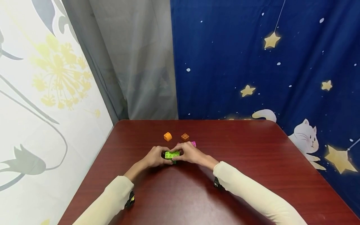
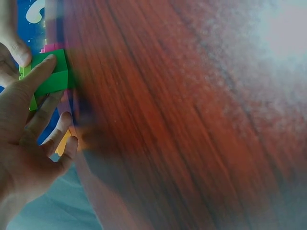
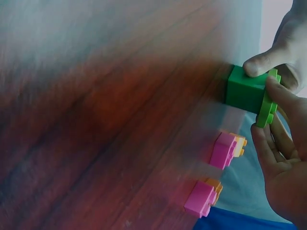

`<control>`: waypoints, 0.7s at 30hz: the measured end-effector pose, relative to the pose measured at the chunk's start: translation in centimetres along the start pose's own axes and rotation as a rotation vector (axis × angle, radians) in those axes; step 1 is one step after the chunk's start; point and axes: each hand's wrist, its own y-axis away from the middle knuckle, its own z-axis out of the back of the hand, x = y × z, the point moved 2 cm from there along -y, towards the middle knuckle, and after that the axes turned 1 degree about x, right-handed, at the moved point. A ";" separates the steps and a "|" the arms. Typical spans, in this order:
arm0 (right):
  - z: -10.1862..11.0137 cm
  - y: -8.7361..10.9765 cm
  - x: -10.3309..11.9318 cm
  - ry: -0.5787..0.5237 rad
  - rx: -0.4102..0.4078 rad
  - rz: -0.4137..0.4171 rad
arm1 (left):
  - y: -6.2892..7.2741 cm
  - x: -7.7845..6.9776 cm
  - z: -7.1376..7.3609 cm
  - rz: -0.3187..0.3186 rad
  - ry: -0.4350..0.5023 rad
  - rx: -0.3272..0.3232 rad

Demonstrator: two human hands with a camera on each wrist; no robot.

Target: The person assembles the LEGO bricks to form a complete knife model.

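Behind the table (image 1: 253, 150) hangs a blue curtain (image 1: 230, 62) (with a white cat (image 1: 305, 137)) — beside a grey curtain (image 1: 143, 62).

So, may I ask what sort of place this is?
Probably an indoor play corner or curtained recording space: a reddish-brown wood-grain table, a navy curtain printed with stars and a white cat, and green toy building bricks.

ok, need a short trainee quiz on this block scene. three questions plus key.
1. True or false: the lime-green plate sits on top of the darker green block.
2. How many pink blocks show in the right wrist view?
3. In the head view, which colour is the loose block with a curved side?

Key:
1. True.
2. Two.
3. Orange; the orange block lies beyond the left grip.
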 end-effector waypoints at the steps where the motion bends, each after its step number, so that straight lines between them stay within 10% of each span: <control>1: 0.0 0.1 0.0 -0.005 -0.001 -0.003 | 0.0 -0.1 0.0 0.006 0.004 0.002; 21: 3.3 1.8 -2.2 -0.048 -0.076 -0.038 | 0.3 -0.3 -0.2 0.005 -0.027 0.001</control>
